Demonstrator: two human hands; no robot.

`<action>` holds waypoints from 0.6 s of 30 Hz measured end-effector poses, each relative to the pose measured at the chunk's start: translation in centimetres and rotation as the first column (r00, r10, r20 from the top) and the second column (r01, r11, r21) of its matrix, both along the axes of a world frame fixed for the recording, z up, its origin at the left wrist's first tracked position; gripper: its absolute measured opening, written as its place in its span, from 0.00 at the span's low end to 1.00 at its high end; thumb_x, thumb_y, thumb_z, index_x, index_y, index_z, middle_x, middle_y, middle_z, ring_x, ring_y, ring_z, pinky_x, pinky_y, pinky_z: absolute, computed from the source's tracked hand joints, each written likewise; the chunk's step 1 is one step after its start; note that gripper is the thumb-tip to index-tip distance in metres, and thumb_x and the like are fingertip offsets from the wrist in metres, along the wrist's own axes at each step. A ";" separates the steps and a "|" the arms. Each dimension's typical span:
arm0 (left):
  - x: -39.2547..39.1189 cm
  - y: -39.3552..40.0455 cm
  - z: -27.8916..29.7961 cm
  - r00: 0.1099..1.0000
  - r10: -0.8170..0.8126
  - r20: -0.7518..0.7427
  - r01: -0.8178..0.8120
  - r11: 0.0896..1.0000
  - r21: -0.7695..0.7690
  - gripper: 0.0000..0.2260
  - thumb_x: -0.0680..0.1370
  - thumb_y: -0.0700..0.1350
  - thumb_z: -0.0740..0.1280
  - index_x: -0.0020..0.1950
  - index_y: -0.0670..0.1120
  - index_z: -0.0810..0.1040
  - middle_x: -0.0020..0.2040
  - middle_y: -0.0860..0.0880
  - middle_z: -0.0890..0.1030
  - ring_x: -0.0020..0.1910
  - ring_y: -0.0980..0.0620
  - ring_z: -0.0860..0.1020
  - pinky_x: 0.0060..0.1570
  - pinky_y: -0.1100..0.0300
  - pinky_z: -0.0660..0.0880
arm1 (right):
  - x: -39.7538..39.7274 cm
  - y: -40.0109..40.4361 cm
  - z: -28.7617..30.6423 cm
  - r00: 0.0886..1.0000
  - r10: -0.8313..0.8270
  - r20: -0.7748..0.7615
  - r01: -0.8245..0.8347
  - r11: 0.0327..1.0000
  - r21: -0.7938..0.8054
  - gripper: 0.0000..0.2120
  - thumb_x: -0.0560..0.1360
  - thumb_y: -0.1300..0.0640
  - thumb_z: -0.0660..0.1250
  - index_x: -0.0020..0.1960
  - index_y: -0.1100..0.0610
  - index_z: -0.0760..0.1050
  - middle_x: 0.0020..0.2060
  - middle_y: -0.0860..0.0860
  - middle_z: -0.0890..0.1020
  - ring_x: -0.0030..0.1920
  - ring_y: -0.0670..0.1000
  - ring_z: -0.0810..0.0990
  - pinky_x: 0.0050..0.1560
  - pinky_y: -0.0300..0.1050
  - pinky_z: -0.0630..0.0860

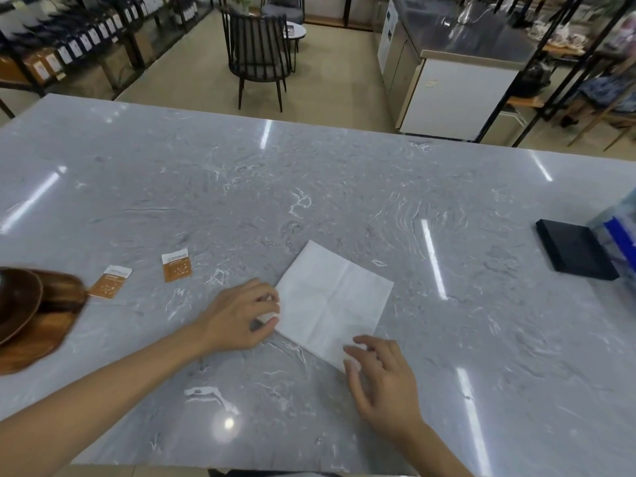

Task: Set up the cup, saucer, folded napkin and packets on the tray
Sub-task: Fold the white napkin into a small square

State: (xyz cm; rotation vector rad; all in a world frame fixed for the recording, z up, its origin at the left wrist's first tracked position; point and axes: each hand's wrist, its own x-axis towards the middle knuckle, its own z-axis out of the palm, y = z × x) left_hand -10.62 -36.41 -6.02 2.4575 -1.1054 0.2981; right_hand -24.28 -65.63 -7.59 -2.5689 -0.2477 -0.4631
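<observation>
A white napkin lies spread flat on the grey marble table, its fold creases showing. My left hand pinches the napkin's left corner. My right hand rests with spread fingers on its near corner. Two orange-and-white packets lie to the left, one nearer the napkin and one beside the wooden tray. A dark wooden saucer sits on the tray at the far left edge. No cup is in view.
A black flat box lies at the right, with a clear and blue container beside it at the frame's edge. Beyond the table's far edge stand a black chair, shelving and a steel counter.
</observation>
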 end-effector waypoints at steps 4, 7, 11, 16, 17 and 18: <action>2.8 -5.8 0.4 1.000 0.008 -0.021 -0.007 0.998 0.060 0.14 0.81 0.45 0.63 0.64 0.46 0.82 0.65 0.48 0.81 0.65 0.48 0.78 0.61 0.56 0.76 | 6.6 3.5 1.2 0.997 -0.065 -0.039 0.062 0.995 -0.077 0.20 0.83 0.51 0.58 0.72 0.55 0.75 0.74 0.53 0.74 0.75 0.54 0.70 0.74 0.50 0.68; 5.3 -9.6 -0.9 0.981 0.084 -0.177 -0.036 0.966 0.258 0.23 0.85 0.48 0.53 0.80 0.43 0.64 0.81 0.47 0.62 0.81 0.49 0.57 0.80 0.55 0.55 | 10.6 5.6 0.3 0.973 -0.104 -0.207 0.081 0.990 -0.114 0.25 0.86 0.52 0.51 0.81 0.58 0.60 0.81 0.53 0.60 0.82 0.54 0.55 0.80 0.53 0.58; 7.3 -9.7 -3.3 0.964 0.202 -0.172 -0.112 0.898 0.426 0.27 0.86 0.55 0.44 0.83 0.47 0.46 0.84 0.50 0.47 0.83 0.51 0.45 0.81 0.52 0.47 | 12.0 3.8 -2.0 0.898 -0.210 -0.386 0.125 0.964 -0.234 0.29 0.84 0.41 0.44 0.83 0.48 0.47 0.83 0.49 0.48 0.83 0.51 0.45 0.82 0.54 0.46; 8.1 -7.1 -4.5 0.941 0.289 -0.176 -0.197 0.890 0.412 0.32 0.82 0.61 0.36 0.83 0.47 0.42 0.84 0.52 0.44 0.83 0.53 0.44 0.81 0.50 0.48 | 11.1 -1.4 -2.6 0.856 -0.336 -0.394 0.237 0.931 -0.278 0.32 0.82 0.34 0.42 0.83 0.44 0.42 0.82 0.42 0.43 0.83 0.49 0.43 0.82 0.54 0.44; 8.2 -6.9 -4.5 0.938 0.293 -0.185 -0.198 0.891 0.408 0.32 0.82 0.61 0.36 0.83 0.47 0.41 0.84 0.52 0.43 0.82 0.53 0.44 0.81 0.49 0.48 | 10.8 -2.4 -2.5 0.850 -0.356 -0.389 0.261 0.924 -0.278 0.32 0.83 0.36 0.43 0.83 0.45 0.42 0.82 0.42 0.44 0.83 0.49 0.43 0.82 0.54 0.44; 8.3 -6.7 -4.5 0.935 0.297 -0.191 -0.200 0.891 0.408 0.33 0.81 0.62 0.35 0.83 0.47 0.41 0.83 0.52 0.42 0.82 0.53 0.43 0.81 0.48 0.47 | 10.5 -3.2 -2.4 0.844 -0.368 -0.389 0.279 0.922 -0.268 0.31 0.83 0.38 0.43 0.83 0.46 0.42 0.83 0.43 0.45 0.83 0.49 0.43 0.82 0.53 0.44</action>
